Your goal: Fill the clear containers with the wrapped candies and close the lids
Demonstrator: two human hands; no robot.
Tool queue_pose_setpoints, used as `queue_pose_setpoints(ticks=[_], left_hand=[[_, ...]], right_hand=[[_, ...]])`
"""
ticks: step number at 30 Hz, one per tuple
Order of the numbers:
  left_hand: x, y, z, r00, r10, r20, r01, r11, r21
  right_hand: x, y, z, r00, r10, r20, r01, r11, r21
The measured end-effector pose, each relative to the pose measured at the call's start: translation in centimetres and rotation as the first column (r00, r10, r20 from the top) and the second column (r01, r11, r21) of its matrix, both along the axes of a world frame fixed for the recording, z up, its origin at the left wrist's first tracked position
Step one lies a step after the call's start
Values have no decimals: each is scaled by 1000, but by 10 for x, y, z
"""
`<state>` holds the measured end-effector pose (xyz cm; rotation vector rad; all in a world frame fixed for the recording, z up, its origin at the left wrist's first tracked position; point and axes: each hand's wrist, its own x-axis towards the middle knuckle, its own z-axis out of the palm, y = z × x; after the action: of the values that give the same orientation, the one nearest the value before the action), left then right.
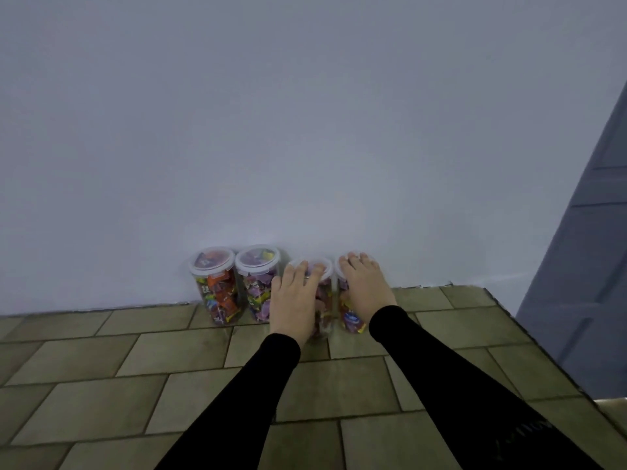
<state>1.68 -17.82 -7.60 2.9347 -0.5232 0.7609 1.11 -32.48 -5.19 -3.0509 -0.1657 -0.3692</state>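
Your left hand [293, 296] and right hand [364, 288], fingers straight, each rest flat on a lidded candy container [320, 300] at center frame; two more containers [217, 286] stand left on the tiled tabletop [101, 368].

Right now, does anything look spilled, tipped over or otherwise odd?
Nothing stands out. All four containers stand upright along the wall, lids on, no candies loose on the tiled surface. Left hand and right hand rest on two lids.

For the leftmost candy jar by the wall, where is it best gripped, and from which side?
Likely round the leftmost jar's mid-wall, from the front: it stands upright against the wall, touching the next jar on its right, so front and left stay free.
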Motion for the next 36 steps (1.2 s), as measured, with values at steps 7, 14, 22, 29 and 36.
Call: queue_pose_setpoints(ticks=[7, 14, 22, 29, 36], left_hand=[[22, -1, -9, 993, -45, 113, 45, 999, 1], [12, 1, -27, 980, -14, 201, 21, 999, -31], [34, -1, -17, 991, -10, 131, 14, 999, -30], [54, -4, -10, 996, 39, 81, -42, 999, 34], [56, -1, -6, 998, 59, -6, -58, 997, 47]], right_hand=[[32, -4, -5, 1000, -9, 2, 9, 1000, 16], [28, -4, -16, 1000, 9, 21, -10, 999, 36], [35, -4, -8, 999, 29, 36, -30, 999, 21], [56, 0, -11, 997, 17, 72, -20, 999, 33], [57, -1, -12, 999, -28, 45, 31, 997, -68]])
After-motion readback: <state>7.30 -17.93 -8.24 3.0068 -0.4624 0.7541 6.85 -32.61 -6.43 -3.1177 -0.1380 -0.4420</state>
